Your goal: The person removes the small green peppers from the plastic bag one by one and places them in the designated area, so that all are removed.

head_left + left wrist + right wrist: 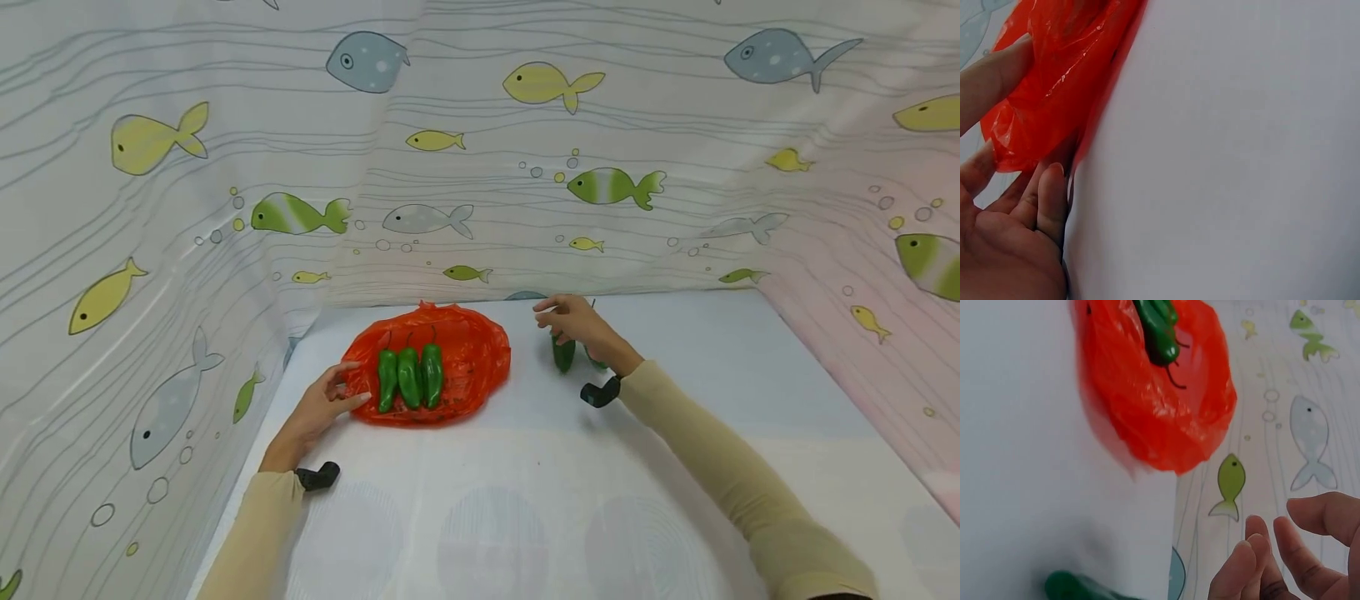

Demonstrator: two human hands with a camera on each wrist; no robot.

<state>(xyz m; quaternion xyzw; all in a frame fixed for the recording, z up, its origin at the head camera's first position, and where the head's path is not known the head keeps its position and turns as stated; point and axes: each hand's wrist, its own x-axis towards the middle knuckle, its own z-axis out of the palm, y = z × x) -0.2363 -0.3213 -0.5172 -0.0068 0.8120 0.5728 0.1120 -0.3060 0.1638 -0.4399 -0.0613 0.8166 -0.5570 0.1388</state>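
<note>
Three green peppers (409,377) lie side by side on a spread red plastic bag (476,342). At the bag's left edge is my left hand (318,410), fingers and thumb spread. In the left wrist view its thumb lies over the red plastic, with other fingers against the lower edge. My right hand (583,325) hovers over a dark green pepper (564,355) right of the bag, its fingers loosely bent and holding nothing. Another pepper (597,362) is mostly hidden behind that hand. The right wrist view shows a pepper (1069,586) apart from the fingers.
The white table (480,467) carries faint circle patterns near its front. A fish-print cloth (480,175) hangs along the back and both sides, close behind the bag and the right hand. Each wrist wears a small black camera, one (318,476) on the left.
</note>
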